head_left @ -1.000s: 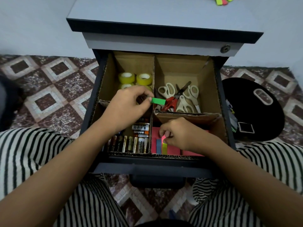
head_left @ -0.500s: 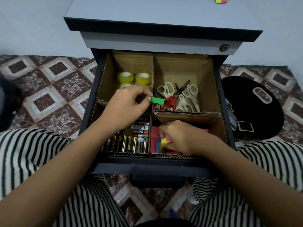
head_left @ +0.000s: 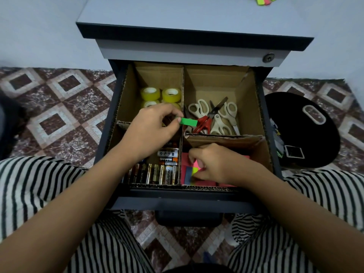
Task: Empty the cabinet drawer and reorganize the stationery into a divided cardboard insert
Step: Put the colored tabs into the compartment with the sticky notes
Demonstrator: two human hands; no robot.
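Insert (head_left: 250,107) nearly full: tape (head_left: 171,94) back-left, scissors (head_left: 214,119) back-right, batteries (head_left: 157,173) front-left, notes (head_left: 204,183) front-right. Left hand (head_left: 151,131) pinches green tab (head_left: 188,121) over insert centre. Right hand (head_left: 214,164) curled on tabs (head_left: 192,172) atop notes. Likely left: green tab, strips (head_left: 265,0) on surface behind insert.

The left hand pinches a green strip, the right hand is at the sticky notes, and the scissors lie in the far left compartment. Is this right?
Not quite. The head view shows the scissors in the far right compartment; the far left one holds tape rolls. The rest is right: left hand pinches the green strip, right hand is at the sticky notes.
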